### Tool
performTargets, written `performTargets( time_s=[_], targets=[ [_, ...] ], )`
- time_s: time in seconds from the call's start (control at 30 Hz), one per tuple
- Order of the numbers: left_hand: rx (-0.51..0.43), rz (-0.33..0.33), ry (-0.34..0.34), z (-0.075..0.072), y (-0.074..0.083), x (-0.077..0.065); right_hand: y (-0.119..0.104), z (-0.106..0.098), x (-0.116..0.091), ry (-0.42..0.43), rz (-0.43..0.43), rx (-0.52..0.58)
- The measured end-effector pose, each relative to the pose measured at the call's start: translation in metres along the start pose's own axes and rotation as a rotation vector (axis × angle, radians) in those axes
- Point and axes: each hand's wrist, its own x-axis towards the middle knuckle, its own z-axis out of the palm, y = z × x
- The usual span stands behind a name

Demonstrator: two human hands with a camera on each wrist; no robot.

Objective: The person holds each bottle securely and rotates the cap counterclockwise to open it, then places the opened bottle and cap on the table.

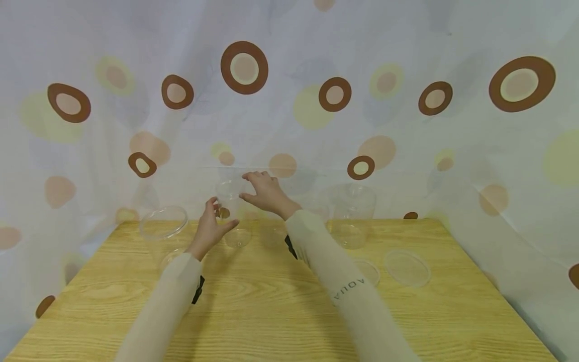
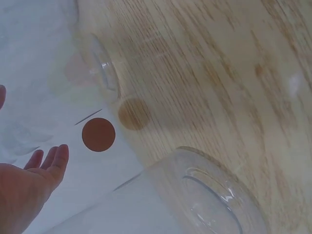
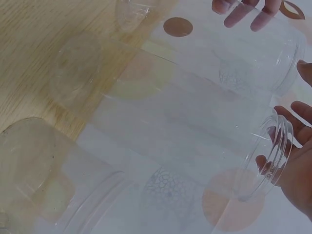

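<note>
A tall clear plastic jar (image 1: 238,238) stands upright on the table, its mouth level with the hands. My left hand (image 1: 210,229) is at the jar's left side, thumb spread from loosely bent fingers. On the other side, my right hand (image 1: 267,193) has its fingertips and thumb right at the rim, spread apart. From the right wrist, the right hand (image 3: 295,151) overlaps the threaded mouth of another clear jar (image 3: 175,126), and left-hand fingers (image 3: 243,14) show over the jar beyond. In the left wrist view the left hand (image 2: 27,187) has parted fingers.
A wide clear jar (image 1: 164,234) stands at the left, and another clear jar (image 1: 354,236) at the right with faint transparent ones beside it. Two clear round lids lie at the right, one lid (image 1: 407,268) beyond the sleeve. Behind the wooden table (image 1: 253,311) hangs a patterned sheet (image 1: 289,60).
</note>
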Motion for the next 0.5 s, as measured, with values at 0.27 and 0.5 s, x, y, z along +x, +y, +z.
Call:
performTargets(
  time_s=[0.27,0.5],
  targets=[
    [-0.023,-0.036,-0.064,-0.002,-0.003,0.0,-0.007,0.0,0.003,-0.033,0.023,-0.045],
    [-0.029,-0.022,-0.061,0.0,-0.002,-0.001,-0.011,0.003,0.004,-0.032,0.051,-0.074]
  ],
)
